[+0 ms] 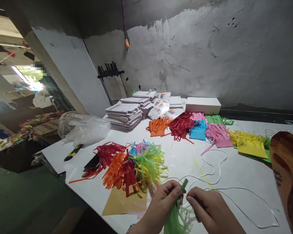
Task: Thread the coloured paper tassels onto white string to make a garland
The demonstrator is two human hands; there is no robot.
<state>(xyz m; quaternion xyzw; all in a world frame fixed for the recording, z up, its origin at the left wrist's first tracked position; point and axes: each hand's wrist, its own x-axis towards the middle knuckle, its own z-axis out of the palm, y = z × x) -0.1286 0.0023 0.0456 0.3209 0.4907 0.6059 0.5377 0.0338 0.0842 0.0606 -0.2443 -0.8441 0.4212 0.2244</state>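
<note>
My left hand (164, 204) is closed around a green fringed paper tassel (175, 218), its folded top strip sticking up past my thumb and its strands hanging down. Close beside it, my right hand (210, 208) pinches what looks like a thin white cord (246, 189) at the tassel's top. The cord runs in loose loops across the white table to the right. Just beyond my left hand lies a bunch of finished-looking tassels, with light green (150, 162), orange (114, 170) and red (129, 175) fringes. Fingertip contact is partly hidden.
Fringed paper bundles in orange (158, 126), dark red (182, 125), blue (197, 130), pink (219, 135) and yellow (252, 144) lie farther back. Behind stand white card stacks (124, 113) and a white box (203, 105). A yellow-black cutter (73, 152) and plastic bag (84, 128) are left.
</note>
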